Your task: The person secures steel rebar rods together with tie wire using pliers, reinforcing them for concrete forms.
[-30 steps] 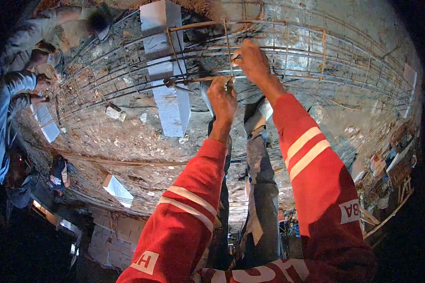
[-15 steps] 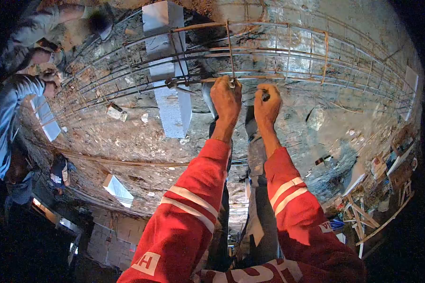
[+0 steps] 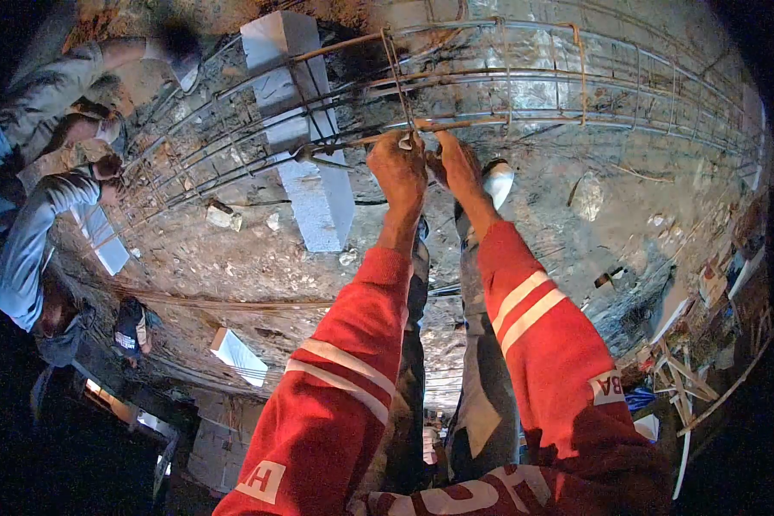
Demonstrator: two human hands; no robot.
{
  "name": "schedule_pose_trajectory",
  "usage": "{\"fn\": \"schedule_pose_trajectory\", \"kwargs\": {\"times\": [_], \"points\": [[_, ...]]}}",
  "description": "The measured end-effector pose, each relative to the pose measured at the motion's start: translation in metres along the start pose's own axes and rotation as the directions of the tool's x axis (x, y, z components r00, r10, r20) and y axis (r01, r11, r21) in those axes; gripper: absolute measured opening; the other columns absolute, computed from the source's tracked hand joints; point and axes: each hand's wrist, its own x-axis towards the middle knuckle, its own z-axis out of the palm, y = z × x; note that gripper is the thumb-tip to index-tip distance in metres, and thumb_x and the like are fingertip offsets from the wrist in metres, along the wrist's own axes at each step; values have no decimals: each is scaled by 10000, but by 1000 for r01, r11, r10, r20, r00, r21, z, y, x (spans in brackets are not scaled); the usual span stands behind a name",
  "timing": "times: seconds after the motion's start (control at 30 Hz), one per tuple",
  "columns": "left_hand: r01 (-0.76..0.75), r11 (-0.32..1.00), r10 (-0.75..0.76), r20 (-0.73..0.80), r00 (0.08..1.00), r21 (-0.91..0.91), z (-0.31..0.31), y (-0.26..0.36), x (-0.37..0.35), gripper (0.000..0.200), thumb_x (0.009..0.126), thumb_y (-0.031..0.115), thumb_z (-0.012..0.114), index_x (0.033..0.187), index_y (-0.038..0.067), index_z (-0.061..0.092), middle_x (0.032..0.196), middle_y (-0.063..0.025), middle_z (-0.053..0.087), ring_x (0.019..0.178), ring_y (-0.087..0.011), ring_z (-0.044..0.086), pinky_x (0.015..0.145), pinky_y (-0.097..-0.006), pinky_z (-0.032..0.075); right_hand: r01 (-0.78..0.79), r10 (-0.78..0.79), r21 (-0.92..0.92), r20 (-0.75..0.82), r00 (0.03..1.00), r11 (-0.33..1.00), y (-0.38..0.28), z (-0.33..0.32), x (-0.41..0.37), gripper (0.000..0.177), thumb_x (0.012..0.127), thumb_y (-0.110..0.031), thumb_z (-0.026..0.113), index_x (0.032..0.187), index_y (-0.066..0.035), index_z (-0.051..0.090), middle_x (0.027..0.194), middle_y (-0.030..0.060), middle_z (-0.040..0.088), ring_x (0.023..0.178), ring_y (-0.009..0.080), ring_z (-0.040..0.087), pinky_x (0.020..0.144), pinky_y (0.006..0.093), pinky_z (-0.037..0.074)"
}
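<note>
A long rebar cage of rusty and grey bars crosses the upper view, with a square stirrup in front of me. My left hand is closed round the near lower bar, just at that stirrup's lower corner. A small shiny spot shows at its thumb; I cannot make out what it is. My right hand is beside it, fingers closed together at the same bar; anything pinched there is hidden. Left of my hands, a dark metal tool resembling pincers rests on the bar over a white block.
At the left, people in grey-blue sleeves reach to the cage's end, near another pale block. A further white block lies behind. Loose timber is piled at the right. Stones and rubble cover the ground.
My right hand has moved left and up to the bar, beside my left hand, which stays at the stirrup. The view has shifted slightly, and a white shoe now shows beside my right wrist.
</note>
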Motion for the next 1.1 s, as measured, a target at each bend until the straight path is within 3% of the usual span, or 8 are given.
{"fn": "schedule_pose_trajectory", "kwargs": {"times": [0.13,0.33,0.4,0.73,0.8,0.83,0.97,1.1], "points": [[-16,998,14,-41,999,-57,-3,-3,-6,219,813,177,664,905,-19,698,758,-220,653,668,-346,641,636,-359,489,-39,-24,-518,-115,993,855,-49,-31,-26,173,799,-96,583,934,-147,679,1005,121,598,1008,289,544,857,484,387],[408,881,-368,196,909,-237,0,-39,0,221,760,195,723,903,27,731,789,-150,701,687,-216,664,669,-312,501,215,-200,-432,79,977,876,-44,-24,-38,224,791,-90,579,1000,-46,645,972,160,604,961,311,574,990,460,348],[634,688,-490,418,765,-353,-2,-45,5,172,803,147,721,916,20,693,724,-27,647,587,-110,573,479,-221,409,-621,515,438,347,784,650,-41,-10,-48,283,813,-51,529,1080,-22,618,972,205,626,922,350,597,925,442,421],[916,222,-467,789,401,-334,-13,-41,6,216,888,207,632,1005,25,636,909,-71,656,757,-168,609,660,-304,508,-195,216,99,-300,929,976,-86,33,-85,393,828,34,498,1211,-41,547,1052,180,631,903,356,616,792,387,483],[915,166,-410,819,402,-367,-13,-42,12,281,908,204,596,1090,-10,589,1015,-100,648,842,-199,613,718,-332,505,-534,620,424,-89,780,732,-85,41,-86,371,842,5,515,1209,-31,553,1028,168,637,888,341,623,774,373,491],[936,71,-275,895,351,-346,-8,-54,18,311,913,203,582,1125,-23,562,1050,-106,639,857,-202,611,724,-331,504,-616,819,771,243,521,163,-112,21,-79,340,844,-20,539,1183,-21,576,1018,165,641,844,330,635,744,376,496],[928,-112,-83,933,349,-357,3,-70,8,336,941,202,517,1190,-23,505,1025,-96,608,865,-205,585,748,-327,500,-334,333,11,-123,935,943,-103,12,-97,255,889,-128,534,1105,-9,598,982,234,640,734,376,642,646,445,493],[816,-400,51,879,475,-417,20,-77,-15,291,943,232,535,1130,10,529,928,-72,580,834,-200,567,786,-339,509,-292,326,-287,76,942,912,-161,-31,-87,189,879,-167,533,970,-41,642,822,192,658,739,370,636,661,426,493]]}}
